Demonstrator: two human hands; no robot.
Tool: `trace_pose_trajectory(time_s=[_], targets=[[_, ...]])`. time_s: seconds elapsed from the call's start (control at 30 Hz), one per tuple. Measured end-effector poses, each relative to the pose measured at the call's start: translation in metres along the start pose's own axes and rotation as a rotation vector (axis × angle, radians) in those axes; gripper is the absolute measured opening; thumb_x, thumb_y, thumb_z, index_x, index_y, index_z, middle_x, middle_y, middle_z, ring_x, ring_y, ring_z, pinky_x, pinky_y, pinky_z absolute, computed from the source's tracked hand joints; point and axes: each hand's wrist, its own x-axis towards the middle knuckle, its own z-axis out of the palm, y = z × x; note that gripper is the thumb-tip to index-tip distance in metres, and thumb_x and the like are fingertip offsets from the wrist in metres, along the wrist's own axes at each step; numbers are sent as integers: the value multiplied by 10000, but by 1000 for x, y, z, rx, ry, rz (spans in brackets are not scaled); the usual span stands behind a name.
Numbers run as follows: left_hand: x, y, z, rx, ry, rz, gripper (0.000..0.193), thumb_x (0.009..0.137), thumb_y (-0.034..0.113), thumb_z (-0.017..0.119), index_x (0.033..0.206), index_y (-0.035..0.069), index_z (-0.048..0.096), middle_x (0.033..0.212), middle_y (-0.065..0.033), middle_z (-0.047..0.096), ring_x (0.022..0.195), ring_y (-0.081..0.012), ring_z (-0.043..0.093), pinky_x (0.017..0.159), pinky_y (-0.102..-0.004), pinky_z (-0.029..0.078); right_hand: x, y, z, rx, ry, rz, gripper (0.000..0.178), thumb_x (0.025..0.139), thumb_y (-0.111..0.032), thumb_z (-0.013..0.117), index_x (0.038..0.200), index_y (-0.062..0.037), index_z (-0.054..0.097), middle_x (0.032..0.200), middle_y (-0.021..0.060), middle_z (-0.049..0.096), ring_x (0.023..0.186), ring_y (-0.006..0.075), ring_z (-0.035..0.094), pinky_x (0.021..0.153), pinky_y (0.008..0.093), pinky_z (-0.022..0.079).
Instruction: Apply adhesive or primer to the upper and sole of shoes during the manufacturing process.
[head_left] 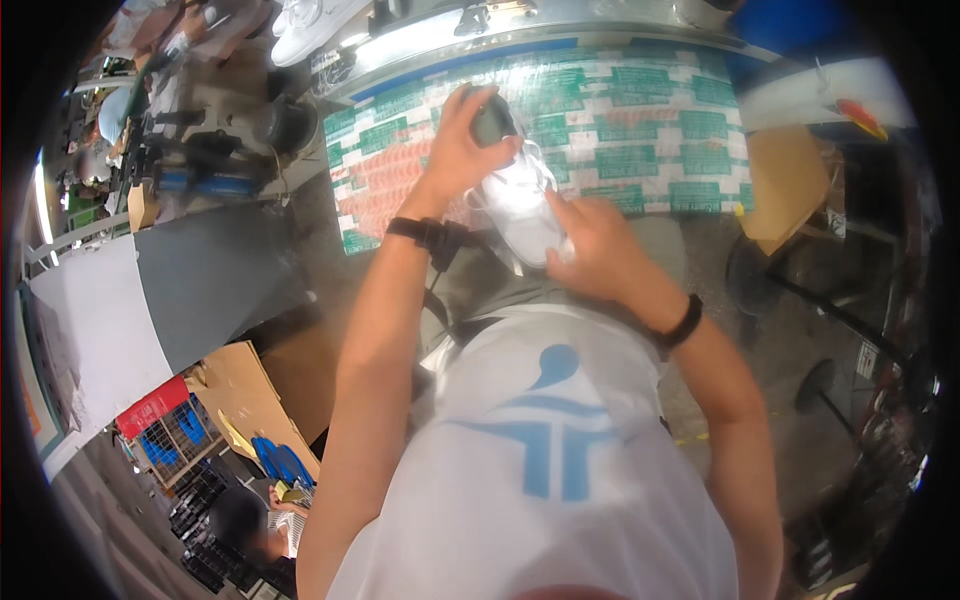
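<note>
A white lace-up shoe (522, 205) is held over the near edge of the table, its toe toward me and its dark collar opening away from me. My left hand (462, 150) is closed round the collar, with the thumb near the laces. At the toe end, my right hand (608, 248) grips the shoe's right side, index finger along the upper and thumb by the toe. Bright light washes out the middle of the upper, so detail there is lost.
Under the shoe lies a table covering (640, 130) patterned in green and white with reddish print. More white shoes (305, 28) stand at the far left. Brown cardboard (790, 185) sits at the right, a grey panel (215, 285) at the left. Another person (245, 525) is at the lower left.
</note>
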Motion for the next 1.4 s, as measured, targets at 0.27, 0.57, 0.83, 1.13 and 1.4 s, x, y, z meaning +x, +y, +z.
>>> trace_pose_trajectory(time_s=[0.27, 0.57, 0.83, 1.13, 1.4], targets=[[-4, 9, -2, -40, 8, 6, 878, 841, 383, 946, 1613, 172, 585, 1729, -286, 375, 1619, -450, 392, 1267, -517, 440, 7, -33, 2, -5, -22, 44, 798, 823, -222, 848, 1498, 114, 589, 1017, 174, 633, 963, 358, 631, 884, 468, 522], [-2, 4, 5, 2, 15, 18, 878, 826, 371, 955, 1596, 160, 590, 1724, -270, 365, 1584, -452, 431, 1249, -507, 468, 23, -20, 46, -92, 37, -94, 814, 804, -219, 855, 1499, 111, 587, 1059, 186, 661, 992, 372, 636, 909, 487, 519], [10, 4, -18, -44, -44, 37, 926, 767, 369, 999, 1583, 151, 618, 1737, -294, 365, 1567, -475, 459, 1255, -537, 454, -4, -49, -3, 205, -213, 201, 802, 853, -203, 824, 1526, 123, 536, 1087, 218, 678, 1018, 416, 652, 903, 509, 541], [-25, 1, -43, -962, -190, -303, 1341, 856, 110, 933, 1830, 133, 11, 1837, -232, 246, 1641, -298, 349, 1301, -384, 351, 23, 30, 84, 268, -164, 563, 887, 972, -290, 780, 1645, 142, 395, 1234, 281, 690, 1173, 435, 682, 1032, 504, 544], [-89, -19, -13, -458, 420, -459, 640, 1001, 237, 857, 1521, -24, 590, 1318, -142, 744, 1160, -214, 725, 944, -361, 597, 54, -34, 77, 325, -243, 359, 951, 971, -329, 776, 1681, 124, 335, 1268, 324, 653, 1164, 484, 658, 1012, 518, 541]])
